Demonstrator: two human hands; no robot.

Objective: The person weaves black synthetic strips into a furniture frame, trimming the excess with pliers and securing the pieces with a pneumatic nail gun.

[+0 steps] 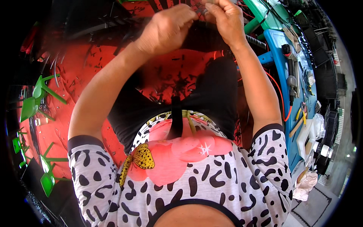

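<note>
Both of my arms reach forward to the top of the head view. My left hand (168, 30) is closed, slightly smeared by motion, with its fingertips pressed together. Just to its right, my right hand (229, 22) is closed too, thumb and forefinger meeting near the upper edge. The two sets of fingertips nearly face each other across a narrow gap. What they pinch is too small and dark to make out. Behind and below the hands lies a dark black object (202, 36), partly hidden, its kind unclear.
A blue table (278, 45) at my right bears an air tool (291, 73) with a red hose (281, 98), pliers (304, 113) and a crumpled paper (305, 185). Green stools (32, 102) stand at left. Black scraps litter the red floor (90, 68). A green table (261, 11) is at upper right.
</note>
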